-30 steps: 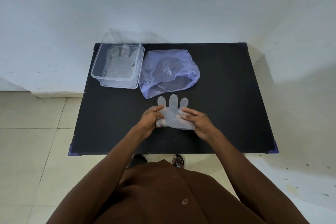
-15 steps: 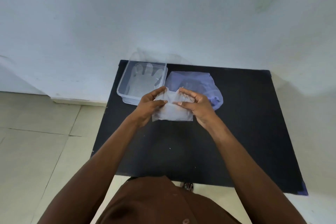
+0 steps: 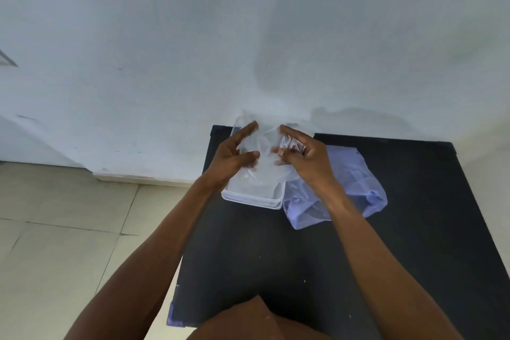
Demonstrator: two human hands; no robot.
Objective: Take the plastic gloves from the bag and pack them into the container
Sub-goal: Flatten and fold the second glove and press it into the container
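Note:
A clear plastic container (image 3: 252,200) stands at the table's far left corner, against the wall. Both hands are over it. My left hand (image 3: 233,154) has its fingers spread along the left side of a clear plastic glove (image 3: 266,159). My right hand (image 3: 305,157) pinches the glove's right side between thumb and fingers. The glove hangs between the hands, its lower part inside the container; gloves lying beneath it cannot be made out. A crumpled pale purple plastic bag (image 3: 356,188) lies just right of the container, partly behind my right forearm.
The black table (image 3: 414,243) runs toward me and to the right. A white wall rises right behind the container. Tiled floor lies to the left of the table.
Both hands carried the glove from the middle of the table up and left, over the container. The glove is now lowered into it, and my left fingers have spread.

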